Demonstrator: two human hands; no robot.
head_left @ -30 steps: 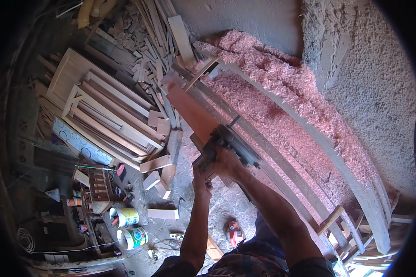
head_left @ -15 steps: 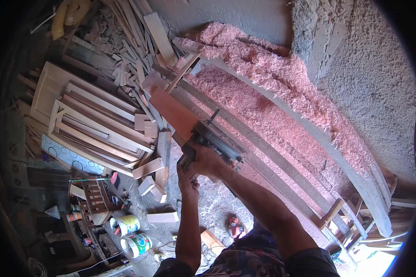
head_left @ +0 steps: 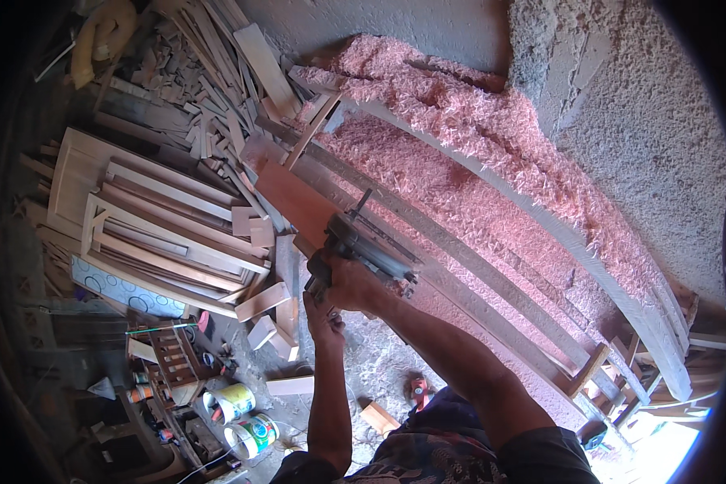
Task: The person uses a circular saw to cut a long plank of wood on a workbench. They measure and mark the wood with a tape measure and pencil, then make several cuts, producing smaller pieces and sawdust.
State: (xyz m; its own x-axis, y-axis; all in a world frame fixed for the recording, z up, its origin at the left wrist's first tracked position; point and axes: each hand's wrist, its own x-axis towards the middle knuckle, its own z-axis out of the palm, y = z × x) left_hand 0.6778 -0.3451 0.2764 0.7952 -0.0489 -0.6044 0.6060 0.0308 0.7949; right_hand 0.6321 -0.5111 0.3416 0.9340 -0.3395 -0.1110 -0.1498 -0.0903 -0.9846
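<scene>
A dark grey and black hand-held power tool, apparently an electric planer (head_left: 373,248), rests on a reddish-brown board (head_left: 297,198) that slants up to the left. Closed around its grip is my right hand (head_left: 353,284), with the forearm reaching in from the lower right. My left hand (head_left: 324,321) is closed at the tool's near end, just below the right one; its fingers are partly hidden. A thin rod sticks out from the tool's far side. The board's far end lies close to a narrow wooden crosspiece (head_left: 313,131).
Pink wood shavings (head_left: 460,121) heap behind long beams (head_left: 532,210) on the right, against a rough wall (head_left: 637,145). Wooden frames (head_left: 169,222) and offcuts (head_left: 206,113) are stacked left. Two buckets (head_left: 252,436), a small wooden rack (head_left: 173,355) and wood blocks (head_left: 290,385) stand on the floor.
The view has shifted a little, so the floor items sit slightly further right and lower. Both hands keep their hold on the planer, which stays at about the same place on the board.
</scene>
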